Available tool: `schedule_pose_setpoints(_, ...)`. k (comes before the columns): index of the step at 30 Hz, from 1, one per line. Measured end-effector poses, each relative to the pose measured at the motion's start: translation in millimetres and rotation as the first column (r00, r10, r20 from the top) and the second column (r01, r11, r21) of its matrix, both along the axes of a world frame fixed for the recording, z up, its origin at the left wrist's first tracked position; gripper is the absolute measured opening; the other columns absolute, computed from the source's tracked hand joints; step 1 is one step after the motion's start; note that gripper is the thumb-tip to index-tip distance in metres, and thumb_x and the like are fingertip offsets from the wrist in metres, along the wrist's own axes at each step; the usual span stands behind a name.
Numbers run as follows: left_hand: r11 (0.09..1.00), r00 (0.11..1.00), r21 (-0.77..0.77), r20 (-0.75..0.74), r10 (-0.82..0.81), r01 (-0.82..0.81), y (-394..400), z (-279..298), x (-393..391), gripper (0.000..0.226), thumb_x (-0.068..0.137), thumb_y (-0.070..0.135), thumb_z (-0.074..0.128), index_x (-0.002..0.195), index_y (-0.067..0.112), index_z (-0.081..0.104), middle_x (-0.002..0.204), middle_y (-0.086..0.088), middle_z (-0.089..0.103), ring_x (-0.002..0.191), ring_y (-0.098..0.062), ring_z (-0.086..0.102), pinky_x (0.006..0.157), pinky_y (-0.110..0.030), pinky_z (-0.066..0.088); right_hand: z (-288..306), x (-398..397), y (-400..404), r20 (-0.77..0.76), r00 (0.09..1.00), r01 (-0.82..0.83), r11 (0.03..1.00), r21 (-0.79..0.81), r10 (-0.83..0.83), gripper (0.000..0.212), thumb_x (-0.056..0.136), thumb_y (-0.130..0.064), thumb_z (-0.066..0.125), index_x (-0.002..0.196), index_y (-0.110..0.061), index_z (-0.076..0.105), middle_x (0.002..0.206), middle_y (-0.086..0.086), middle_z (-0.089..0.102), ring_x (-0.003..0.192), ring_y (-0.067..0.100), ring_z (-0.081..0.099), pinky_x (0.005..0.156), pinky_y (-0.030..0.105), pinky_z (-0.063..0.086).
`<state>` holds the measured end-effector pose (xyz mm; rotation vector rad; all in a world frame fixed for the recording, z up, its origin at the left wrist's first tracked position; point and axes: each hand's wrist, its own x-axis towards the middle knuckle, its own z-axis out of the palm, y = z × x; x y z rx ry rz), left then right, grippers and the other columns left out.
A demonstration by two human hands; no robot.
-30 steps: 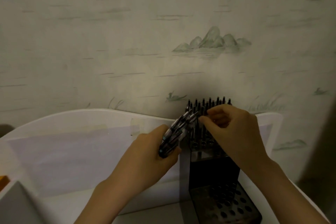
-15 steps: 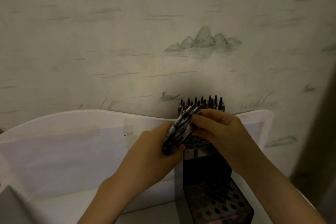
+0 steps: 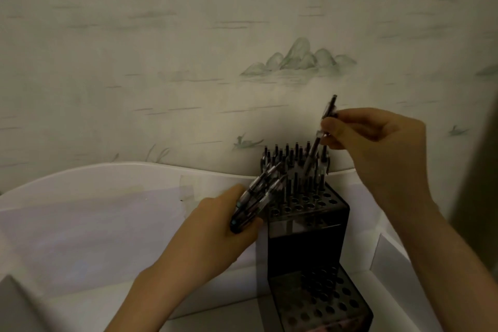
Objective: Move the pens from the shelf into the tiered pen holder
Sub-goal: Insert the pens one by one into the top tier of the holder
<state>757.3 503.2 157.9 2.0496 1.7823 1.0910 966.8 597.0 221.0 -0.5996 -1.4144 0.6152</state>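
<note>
Pinching a single pen [image 3: 322, 131] mid-barrel with the right hand [image 3: 377, 143], lowering it toward the tiered pen holder [image 3: 307, 224]. Clutching a bundle of pens [image 3: 253, 201] in the left hand [image 3: 215, 234]. Judging them light, stiff, slick.

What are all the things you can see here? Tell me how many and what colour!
Pen holder: one, dark see-through, stepped, on the white shelf by the wall.
Standing pens: many, too packed to count, dark, in the holder's top tier.
Bundle of pens: several, dark and clear, in the left hand.
Single pen: one, dark, in the right hand, above the top tier.
Shelf: one, white, curved back edge.
Wallpaper: pale, green hills and birds.
Left hand: one, gripping the bundle.
Right hand: one, pinching the single pen.
</note>
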Motion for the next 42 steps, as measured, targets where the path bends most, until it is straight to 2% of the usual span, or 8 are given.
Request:
schedule_pose_setpoints(4, 1.000, 1.000, 0.002, 0.015, 0.004, -0.004, -1.5, -1.2, -1.8, 0.012, 0.087, 0.027, 0.065, 0.089, 0.030, 0.053, 0.065, 0.006, 0.061, 0.048, -0.009, 0.061, 0.055, -0.042, 0.055, -15.4, -8.9, 6.7, 0.202, 0.967, 0.143, 0.986, 0.091, -0.158, 0.014, 0.079, -0.020, 0.079, 0.090, -0.012, 0.076, 0.074, -0.004, 0.074, 0.065, 0.007, 0.072, 0.069, 0.032, 0.060)
schedule_pose_setpoints(11, 1.000, 1.000, 0.015, 0.018, 0.025, -0.025, -3.0, -4.6, -8.0, 0.014, 0.085, 0.031, 0.066, 0.086, 0.031, 0.053, 0.070, 0.007, 0.061, 0.053, -0.010, 0.059, 0.053, -0.046, 0.055, -30.2, -21.1, 14.9, 0.284, 0.931, 0.191, 0.970, 0.152, -0.228, 0.014, 0.080, -0.025, 0.078, 0.089, -0.014, 0.077, 0.072, -0.011, 0.072, 0.064, -0.001, 0.069, 0.069, 0.025, 0.059)
schedule_pose_setpoints(28, 1.000, 1.000, 0.023, 0.007, 0.015, -0.016, 0.9, -8.3, -3.7, 0.014, 0.086, 0.031, 0.065, 0.088, 0.033, 0.052, 0.066, 0.009, 0.060, 0.056, -0.006, 0.061, 0.058, -0.041, 0.055, -65.3, -22.7, 13.4, 0.389, 0.907, 0.173, 0.985, 0.011, -0.163, 0.011, 0.079, -0.028, 0.079, 0.081, -0.018, 0.074, 0.066, -0.014, 0.070, 0.062, 0.000, 0.067, 0.064, 0.024, 0.058)
schedule_pose_setpoints(34, 1.000, 1.000, 0.023, 0.013, 0.007, -0.007, 2.0, -8.3, -1.2, 0.013, 0.086, 0.034, 0.065, 0.087, 0.036, 0.052, 0.070, 0.011, 0.061, 0.057, -0.006, 0.062, 0.058, -0.039, 0.055, -62.4, -13.1, -0.1, 0.353, 0.905, 0.230, 0.971, 0.062, -0.237, 0.026, 0.075, -0.032, 0.081, 0.097, -0.019, 0.074, 0.075, -0.015, 0.069, 0.071, 0.000, 0.066, 0.065, 0.009, 0.052)
schedule_pose_setpoints(36, 1.000, 1.000, 0.020, 0.008, -0.003, 0.003, 2.2, -7.5, 0.0, 0.013, 0.086, 0.033, 0.064, 0.087, 0.036, 0.052, 0.072, 0.015, 0.061, 0.058, -0.004, 0.062, 0.059, -0.037, 0.055, -60.3, -11.7, -8.5, 0.319, 0.935, 0.144, 0.988, 0.057, -0.155, 0.021, 0.076, -0.033, 0.077, 0.093, -0.021, 0.074, 0.072, -0.013, 0.070, 0.069, 0.006, 0.067, 0.065, 0.014, 0.054)
schedule_pose_setpoints(38, 1.000, 1.000, 0.015, 0.011, -0.018, 0.018, 2.9, -6.5, 2.5, 0.013, 0.086, 0.032, 0.065, 0.089, 0.037, 0.053, 0.074, 0.018, 0.062, 0.059, -0.003, 0.062, 0.059, -0.035, 0.056, -58.6, -14.4, -14.8, 0.305, 0.950, -0.042, 0.997, -0.067, 0.061, 0.023, 0.075, -0.036, 0.073, 0.094, -0.022, 0.075, 0.078, -0.007, 0.073, 0.074, 0.012, 0.070, 0.069, 0.023, 0.058)
schedule_pose_setpoints(40, 1.000, 0.999, -0.002, 0.019, -0.027, 0.027, 4.0, -6.2, 6.4, 0.013, 0.086, 0.032, 0.065, 0.092, 0.037, 0.054, 0.075, 0.015, 0.062, 0.061, -0.003, 0.062, 0.060, -0.034, 0.057, -58.0, -17.8, -17.6, 0.238, 0.934, -0.216, 0.953, -0.214, 0.265, 0.026, 0.073, -0.033, 0.073, 0.096, -0.019, 0.075, 0.084, 0.000, 0.075, 0.080, 0.019, 0.071, 0.073, 0.028, 0.059)
schedule_pose_setpoints(42, 0.999, 0.999, -0.020, 0.013, -0.037, 0.037, 4.2, -6.0, 10.8, 0.013, 0.086, 0.031, 0.066, 0.093, 0.034, 0.055, 0.076, 0.011, 0.063, 0.061, -0.004, 0.062, 0.061, -0.036, 0.057, -56.4, -19.3, -19.4, 0.136, 0.920, -0.315, 0.899, -0.303, 0.369, 0.018, 0.077, -0.020, 0.071, 0.094, -0.015, 0.074, 0.085, 0.003, 0.076, 0.081, 0.019, 0.072, 0.071, 0.024, 0.058)
